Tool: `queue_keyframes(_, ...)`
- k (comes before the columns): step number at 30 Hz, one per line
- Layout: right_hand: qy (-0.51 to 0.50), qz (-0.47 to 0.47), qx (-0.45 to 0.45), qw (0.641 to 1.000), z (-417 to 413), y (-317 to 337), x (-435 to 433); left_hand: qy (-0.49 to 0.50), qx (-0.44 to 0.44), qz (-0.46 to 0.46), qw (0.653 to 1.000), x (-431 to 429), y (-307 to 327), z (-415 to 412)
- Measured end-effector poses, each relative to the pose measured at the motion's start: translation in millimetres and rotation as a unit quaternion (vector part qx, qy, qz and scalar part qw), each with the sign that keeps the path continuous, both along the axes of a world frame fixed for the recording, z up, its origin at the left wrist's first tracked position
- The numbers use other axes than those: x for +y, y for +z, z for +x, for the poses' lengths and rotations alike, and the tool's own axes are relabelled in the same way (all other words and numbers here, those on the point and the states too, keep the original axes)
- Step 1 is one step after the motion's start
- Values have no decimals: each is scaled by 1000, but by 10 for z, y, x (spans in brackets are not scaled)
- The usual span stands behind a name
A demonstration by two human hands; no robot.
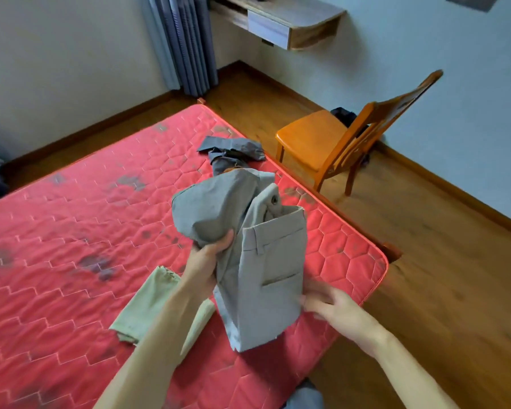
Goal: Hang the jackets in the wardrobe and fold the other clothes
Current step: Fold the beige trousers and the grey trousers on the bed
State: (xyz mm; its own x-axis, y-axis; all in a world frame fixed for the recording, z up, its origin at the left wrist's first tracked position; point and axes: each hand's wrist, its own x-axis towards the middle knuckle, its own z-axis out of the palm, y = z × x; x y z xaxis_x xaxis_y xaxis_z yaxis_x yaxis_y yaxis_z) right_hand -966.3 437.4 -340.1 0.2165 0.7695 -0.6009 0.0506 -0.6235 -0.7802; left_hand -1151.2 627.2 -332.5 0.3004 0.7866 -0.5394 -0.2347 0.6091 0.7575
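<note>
Grey trousers (266,270) are held up over the red mattress (71,231), waistband and back pocket facing me, the rest bunched at the top left. My left hand (207,261) grips the bunched fabric from below. My right hand (328,302) pinches the trousers' right edge near the pocket. A folded pale green garment (148,302) lies on the mattress under my left forearm. A crumpled dark grey garment (233,152) lies near the mattress's far edge.
An orange wooden chair (316,140) stands on the wooden floor right of the bed, with dark cloth (344,115) behind its seat. A wall-mounted shelf with a drawer (275,25) and grey curtains (183,45) are at the back.
</note>
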Motion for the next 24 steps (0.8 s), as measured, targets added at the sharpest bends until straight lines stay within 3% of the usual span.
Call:
queue_keyframes(4,-129,126,-74,981,59,462,341,-37,-26,69,997,-93,535,-153)
queue_keyframes(8,-121,225,-69,964,43,998,726,-75,-32,129,988,-134,906,-278)
queue_keyframes(14,-3,184,-103,977,-52,1096,916,-54,-85,143,985,-157,1143,-384)
queue_keyframes(20,-91,151,-201,964,-134,836,743,-18,-101,143,984,-124,1238,-548)
queue_keyframes(24,-47,97,4,994,-217,775,543,-10,-108,154,982,-57,1341,-637)
